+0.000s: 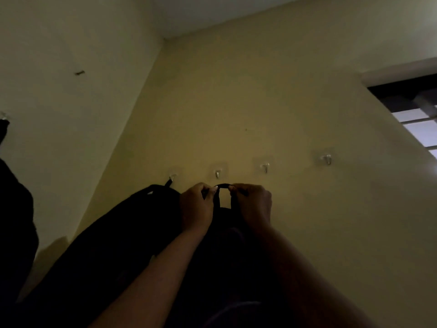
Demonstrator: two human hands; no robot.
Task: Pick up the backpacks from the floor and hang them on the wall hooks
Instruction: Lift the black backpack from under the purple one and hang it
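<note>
Backpack point(227, 245), black and dim in the low light, is held up against the yellow wall point(295, 110) by its top carry loop point(223, 186). The left hand point(196, 207) pinches the loop's left end between thumb and fingers, and the right hand point(254, 204) pinches its right end, so the strap arches between the two hands. The loop sits just below the second hook point(217, 173) in a row of four clear adhesive hooks, close under it but not over it.

A second black backpack point(132, 223) hangs to the left, its loop caught on the first hook point(171, 179); its body touches or overlaps the held one, though the dark makes the edge between them hard to tell. The third hook point(265, 167) and the fourth hook point(327, 159) are bare.

At the far left edge, on the adjoining wall, another dark shape point(14, 221) hangs below a further hook point(3, 115); what it is cannot be made out. A window point(418, 129) shows at the right edge, and the white ceiling point(212, 13) meets the walls at the corner above.
</note>
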